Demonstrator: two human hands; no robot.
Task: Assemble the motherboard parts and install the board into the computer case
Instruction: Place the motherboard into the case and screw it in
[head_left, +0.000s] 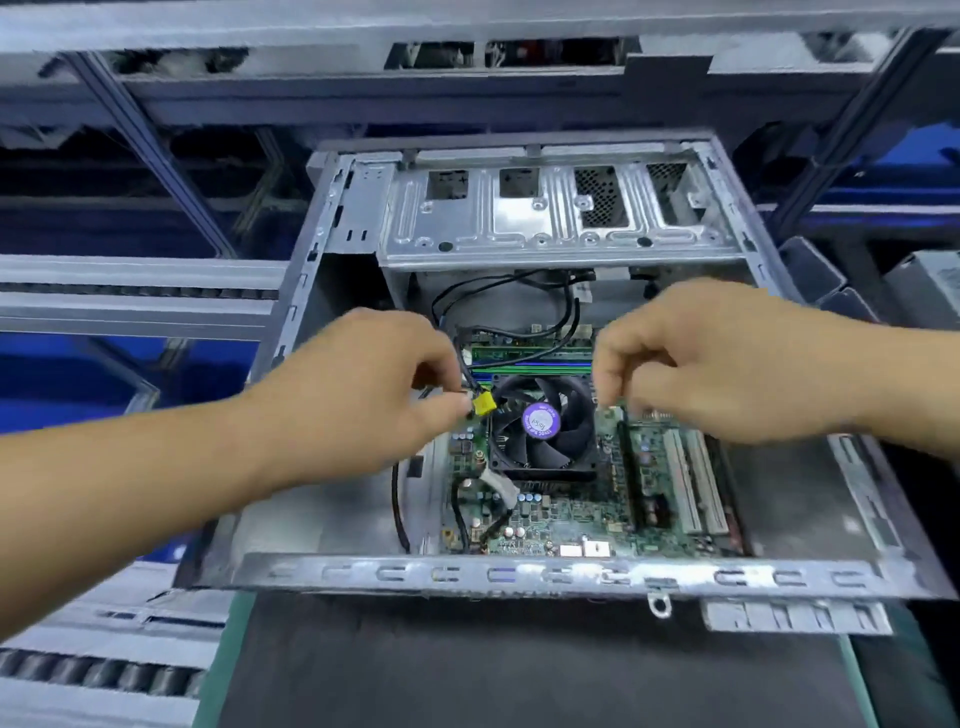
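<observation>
Case (561, 574) on dark mat (519, 670); metal racking (156, 98) behind.

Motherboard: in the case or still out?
In. The motherboard lies flat inside the open case, fan on top. Whether it is screwed down, cannot tell.

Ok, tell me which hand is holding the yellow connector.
The left hand pinches the yellow connector beside the fan; the right hand is over the board's other side, away from it.

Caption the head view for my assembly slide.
Left hand pinches a yellow plastic connector beside the black cooler fan; right hand grips the green motherboard.
</observation>
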